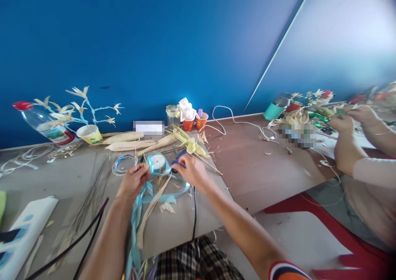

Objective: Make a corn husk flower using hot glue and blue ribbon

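1. Blue ribbon (136, 214) is spread between and below the two hands: one long strip is trailed from beneath the left fingers toward the body, and a loop is curved across to below the right fingers.
2. The spool (158, 163) is set between the two sets of fingers, slightly beyond them; its white face is turned up. It is neared most by the left hand (136, 177), just beside the fingertips (whether it is touched cannot be told).
3. The left fingertips are brought together on what seems to be a thin pale stem (135, 156), pointed upward from them; whether ribbon is also pinched there cannot be told.
4. The right hand (192, 168) is closed round a blue-handled tool (179, 160) (scissors, apparently), just right of the spool.
5. Beyond the right fingers, white tissue (185, 108) is held in a red cup (188, 125), and something purple (199, 113) in a second cup (202, 122); the contents of the jar (172, 117) beside them cannot be made out.
6. Beyond and left of the left fingers, wrapped branches (89, 107) with pale petals are stood in a yellow-and-white cup (89, 135).
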The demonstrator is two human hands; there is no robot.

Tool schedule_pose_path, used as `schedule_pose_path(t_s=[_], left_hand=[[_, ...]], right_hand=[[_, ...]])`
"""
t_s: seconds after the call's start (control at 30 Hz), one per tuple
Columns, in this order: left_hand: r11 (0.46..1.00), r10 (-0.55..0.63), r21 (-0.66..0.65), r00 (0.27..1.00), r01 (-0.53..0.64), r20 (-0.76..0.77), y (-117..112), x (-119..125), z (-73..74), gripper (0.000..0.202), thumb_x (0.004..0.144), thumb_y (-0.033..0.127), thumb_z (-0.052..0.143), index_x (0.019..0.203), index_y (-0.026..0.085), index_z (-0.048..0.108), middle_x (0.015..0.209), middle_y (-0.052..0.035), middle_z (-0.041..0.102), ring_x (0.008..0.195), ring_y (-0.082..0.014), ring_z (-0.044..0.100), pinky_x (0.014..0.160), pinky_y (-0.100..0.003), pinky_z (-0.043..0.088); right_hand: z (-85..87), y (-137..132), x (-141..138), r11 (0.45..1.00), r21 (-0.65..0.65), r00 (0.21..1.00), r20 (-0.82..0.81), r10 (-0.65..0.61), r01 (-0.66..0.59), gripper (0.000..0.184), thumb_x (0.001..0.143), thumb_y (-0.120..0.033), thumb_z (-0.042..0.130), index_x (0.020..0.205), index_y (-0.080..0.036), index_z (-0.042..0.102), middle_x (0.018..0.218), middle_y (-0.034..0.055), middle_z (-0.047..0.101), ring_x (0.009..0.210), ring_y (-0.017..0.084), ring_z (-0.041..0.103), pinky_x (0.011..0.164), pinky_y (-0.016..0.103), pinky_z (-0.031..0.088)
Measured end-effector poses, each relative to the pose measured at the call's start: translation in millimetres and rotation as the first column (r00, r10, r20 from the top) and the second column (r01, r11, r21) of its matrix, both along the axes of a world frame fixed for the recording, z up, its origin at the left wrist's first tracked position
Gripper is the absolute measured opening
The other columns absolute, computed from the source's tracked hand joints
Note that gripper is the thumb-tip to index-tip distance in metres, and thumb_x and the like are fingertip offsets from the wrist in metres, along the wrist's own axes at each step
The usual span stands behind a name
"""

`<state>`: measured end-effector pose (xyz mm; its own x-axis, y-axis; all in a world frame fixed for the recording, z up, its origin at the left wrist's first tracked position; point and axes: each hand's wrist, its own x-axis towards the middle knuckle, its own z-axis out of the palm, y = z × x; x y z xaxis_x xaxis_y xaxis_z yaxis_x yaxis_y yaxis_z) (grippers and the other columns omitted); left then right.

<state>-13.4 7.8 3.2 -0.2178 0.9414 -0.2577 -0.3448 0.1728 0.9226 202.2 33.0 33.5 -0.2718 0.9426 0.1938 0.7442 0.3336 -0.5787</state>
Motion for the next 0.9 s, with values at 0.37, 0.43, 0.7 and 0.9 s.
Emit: schedule_pose_path(t_s=[0.37, 0.43, 0.7, 0.9], left_hand=[[0.997, -0.053, 0.044, 0.995, 0.057, -0.082, 2, 3, -3.4, 0.023, 0.058, 0.027, 0.075, 0.062, 0.013, 0.058, 0.054, 0.0031, 0.055, 0.039, -0.0002, 0.032, 0.044, -0.017, 0.031], [0.998, -0.055, 0.039, 0.995, 0.058, -0.082, 2, 3, -3.8, 0.022, 0.058, 0.027, 0.075, 0.063, 0.013, 0.058, 0.053, 0.0032, 0.055, 0.039, -0.0004, 0.032, 0.043, -0.017, 0.031], [0.999, -0.046, -0.003, 0.997, 0.046, -0.059, 0, 6, 0.1, 0.026, 0.056, 0.029, 0.077, 0.067, 0.013, 0.059, 0.054, 0.0037, 0.056, 0.042, -0.0023, 0.040, 0.046, -0.016, 0.035], [0.999, -0.021, -0.042, 0.997, 0.018, -0.081, 0, 6, -2.1, 0.033, 0.051, 0.032, 0.080, 0.070, 0.014, 0.060, 0.054, 0.0030, 0.058, 0.049, -0.0073, 0.050, 0.048, -0.017, 0.039]], right_hand=[[-21.8, -6, 34, 1.000, -0.013, 0.903, 0.431, -0.010, 0.017, 0.023, 0.082, -0.032, 0.052, 0.095, -0.015, 0.061, 0.098, 0.0121, 0.065, 0.094, 0.027, 0.058, 0.080, 0.037, 0.036], [-18.7, -9, 43, 1.000, 0.028, 0.903, 0.430, -0.003, -0.010, 0.020, 0.083, -0.031, 0.052, 0.092, -0.016, 0.062, 0.098, 0.0123, 0.065, 0.095, 0.026, 0.056, 0.082, 0.037, 0.034], [-29.3, -21, 78, 0.999, -0.043, 0.998, 0.051, 0.026, -0.023, 0.018, 0.083, -0.026, 0.052, 0.097, -0.018, 0.061, 0.094, 0.0059, 0.065, 0.088, 0.020, 0.058, 0.080, 0.032, 0.037], [-34.9, -27, 75, 0.983, 0.165, 0.996, -0.016, -0.084, 0.085, 0.020, 0.083, -0.026, 0.052, 0.099, -0.017, 0.059, 0.097, 0.0077, 0.063, 0.093, 0.021, 0.054, 0.088, 0.035, 0.033]])
